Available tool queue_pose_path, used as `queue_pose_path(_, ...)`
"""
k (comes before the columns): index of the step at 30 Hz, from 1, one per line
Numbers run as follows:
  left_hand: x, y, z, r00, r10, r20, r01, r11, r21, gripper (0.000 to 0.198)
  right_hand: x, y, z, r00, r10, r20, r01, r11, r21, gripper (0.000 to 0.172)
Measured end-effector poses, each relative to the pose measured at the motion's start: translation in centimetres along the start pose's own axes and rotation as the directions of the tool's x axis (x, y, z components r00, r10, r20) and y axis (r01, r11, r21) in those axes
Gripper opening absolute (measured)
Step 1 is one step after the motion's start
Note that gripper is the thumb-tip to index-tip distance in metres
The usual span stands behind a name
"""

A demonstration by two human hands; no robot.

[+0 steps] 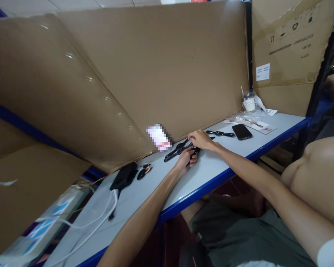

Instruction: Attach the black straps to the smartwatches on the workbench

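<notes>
My left hand (186, 160) is closed round a black wristwatch (196, 150), whose dark part shows above the fingers. My right hand (200, 140) reaches over from the right, just beyond the left one. Its fingers are bent together in a pinch near a dark strap, and what lies between them is hidden. Beside the left hand, more black watches (176, 151) lie on the grey tabletop (211, 167), partly covered by the hands. Another black watch (219, 133) lies stretched out to the right of my right hand.
A lit phone (159, 138), blurred out, leans on the cardboard wall (156, 74). A dark phone (242, 131), plastic packets (253, 123) and a cup (249, 103) are at right. Keys (144, 170), a black box (124, 176) and white cables (111, 204) lie at left.
</notes>
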State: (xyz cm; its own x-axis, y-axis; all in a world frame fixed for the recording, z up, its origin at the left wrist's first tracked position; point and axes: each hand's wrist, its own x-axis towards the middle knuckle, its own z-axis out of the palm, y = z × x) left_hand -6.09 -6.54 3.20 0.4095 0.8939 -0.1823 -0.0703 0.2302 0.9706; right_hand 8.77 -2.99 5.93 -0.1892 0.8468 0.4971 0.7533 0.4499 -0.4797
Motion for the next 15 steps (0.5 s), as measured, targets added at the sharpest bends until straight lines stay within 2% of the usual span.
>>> queue_pose_path(3, 0.01, 0.06, 0.03, 1.0, -0.001, 0.002, 0.001, 1.0, 0.017, 0.024, 0.02, 0.04, 0.04, 1.0, 0.002, 0.012, -0.003, 1.0, 0.013, 0.032)
queue_pose_path(8, 0.16, 0.05, -0.06, 1.0, -0.007, 0.007, 0.007, 1.0, 0.007, 0.02, 0.08, 0.01, 0.31, 0.992, -0.017, 0.125, -0.009, 0.978, 0.207, 0.036)
queue_pose_path(12, 0.17, -0.02, -0.19, 1.0, -0.009, -0.004, 0.009, 1.0, -0.013, 0.024, 0.1, 0.16, 0.18, 1.0, -0.005, 0.008, 0.005, 0.996, 0.085, 0.033)
queue_pose_path(15, 0.11, -0.03, -0.25, 1.0, -0.006, 0.011, 0.006, 1.0, -0.012, 0.025, 0.17, 0.39, 0.14, 1.0, -0.008, 0.005, 0.007, 0.999, 0.035, 0.032)
